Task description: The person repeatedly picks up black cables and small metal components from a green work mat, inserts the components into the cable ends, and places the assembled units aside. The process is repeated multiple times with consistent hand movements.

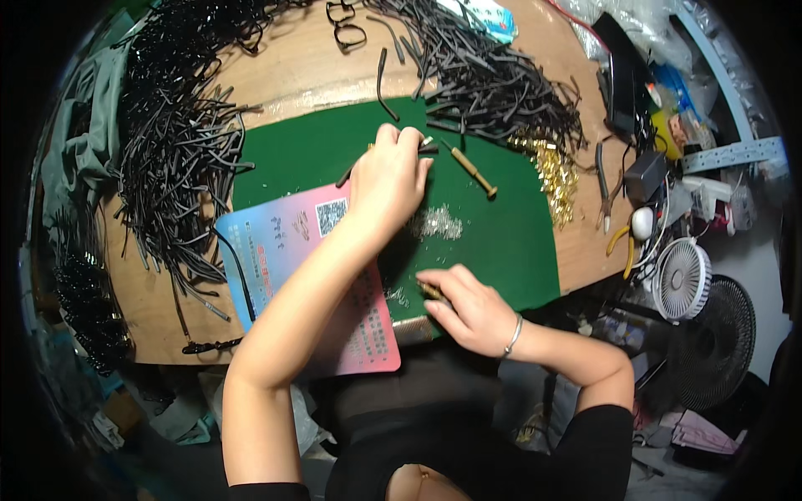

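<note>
My left hand (pixel 388 177) is closed over the green mat (pixel 510 259), around a dark eyeglass temple (pixel 343 178); parts of it show on either side of the fingers. Nearer to me, my right hand (pixel 474 311) pinches a short brass-coloured tool, seemingly a screwdriver (pixel 433 292), mostly covered by the fingers. Between the hands lies a heap of tiny shiny screws (pixel 439 223), with a smaller scatter (pixel 399 297) beside the right fingertips. A second brass screwdriver (pixel 474 173) rests on the mat, right of my left hand. Beneath my left forearm is a pink-and-blue printed sheet (pixel 280 242).
Dark temples lie in piles at left (pixel 171 175) and far right (pixel 493 83). Black eyeglass frames (pixel 192 33) are heaped at the back left, a loose pair (pixel 349 36) at the back. Golden metal pieces (pixel 553 177), pliers (pixel 603 184) and a white fan (pixel 681 280) are at right.
</note>
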Demonstrator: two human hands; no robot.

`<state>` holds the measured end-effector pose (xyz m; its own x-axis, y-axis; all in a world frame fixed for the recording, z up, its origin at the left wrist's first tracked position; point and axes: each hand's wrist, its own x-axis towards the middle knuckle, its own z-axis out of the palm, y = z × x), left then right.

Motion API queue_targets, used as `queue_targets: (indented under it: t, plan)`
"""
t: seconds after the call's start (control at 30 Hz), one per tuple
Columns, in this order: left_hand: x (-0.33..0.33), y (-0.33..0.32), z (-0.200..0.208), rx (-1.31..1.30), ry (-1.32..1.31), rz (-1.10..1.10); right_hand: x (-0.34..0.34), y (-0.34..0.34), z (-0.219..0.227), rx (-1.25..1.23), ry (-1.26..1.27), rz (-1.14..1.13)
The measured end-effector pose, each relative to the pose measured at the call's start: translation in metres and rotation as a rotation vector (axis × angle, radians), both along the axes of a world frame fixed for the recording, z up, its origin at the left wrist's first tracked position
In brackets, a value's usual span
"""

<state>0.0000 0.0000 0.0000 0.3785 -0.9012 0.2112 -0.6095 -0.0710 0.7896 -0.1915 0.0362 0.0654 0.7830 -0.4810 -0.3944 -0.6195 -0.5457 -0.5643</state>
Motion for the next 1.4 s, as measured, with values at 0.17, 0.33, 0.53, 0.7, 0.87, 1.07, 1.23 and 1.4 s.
queue_targets:
  t: [0.17, 0.33, 0.53, 0.7, 0.87, 1.07, 1.23, 1.4]
  plan:
    - [0.097, 0.0, 0.003, 0.149, -0.419, -0.049, 0.062, 0.01, -0.044, 0.186, -0.372, -0.013]
    - [0.079, 0.039, 0.053, -0.044, -0.278, -0.041, 0.045, -0.022, -0.028, 0.343, -0.313, -0.024]
    - [0.045, 0.138, 0.089, 0.063, 0.256, -0.18, 0.006, -0.115, -0.022, -0.732, -0.07, -0.243]
    - [0.028, 0.172, 0.069, 0.158, 0.507, -0.053, 0.006, -0.138, -0.045, -1.214, 0.033, 0.171]
    - [0.015, 0.175, 0.056, 0.199, 0.676, -0.034, 0.015, -0.149, -0.04, -1.049, 0.095, 0.214]
    - [0.009, 0.178, 0.046, 0.234, 0.782, -0.032, 0.025, -0.168, -0.025, -0.551, 0.08, 0.046]
    - [0.014, 0.189, 0.041, 0.239, 0.991, -0.001, 0.025, -0.138, 0.007, -0.364, 0.067, -0.084]
    - [0.008, 0.19, 0.04, 0.268, 1.011, -0.058, 0.04, -0.05, 0.036, 0.112, -0.33, -0.095]
